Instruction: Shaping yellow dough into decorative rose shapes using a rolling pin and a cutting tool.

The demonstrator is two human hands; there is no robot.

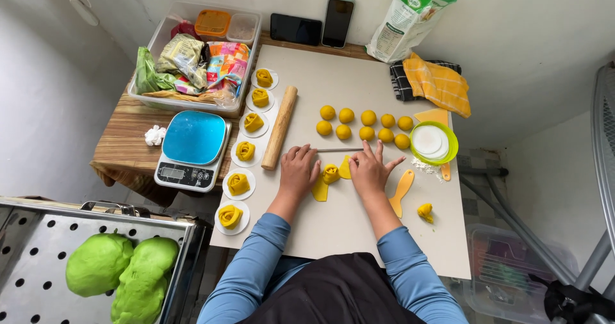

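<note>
Head view, largest to smallest. Grey work board covering most of the wooden table. Perforated steel tray at lower left, carrying two green dough lumps. Clear plastic bin at the table's far left corner, filled with packets. Blue-topped kitchen scale just in front of the bin. Flour bag leaning on the wall at far right, yellow cloth below it. Wooden rolling pin lying diagonally on the board. Six rolled yellow dough pieces on round white papers in a line between scale and pin. Green bowl with a stack of white papers at the right edge. Nine yellow dough balls in two rows beside the bowl. Yellow scraper just right of the right hand. Left hand and right hand resting flat on the board, fingers together and bent toward the centre, touching the small rolled yellow dough from both sides; not clamped around it. Dough sitting on the board between the two hands, with flat yellow strips beside it.
</note>
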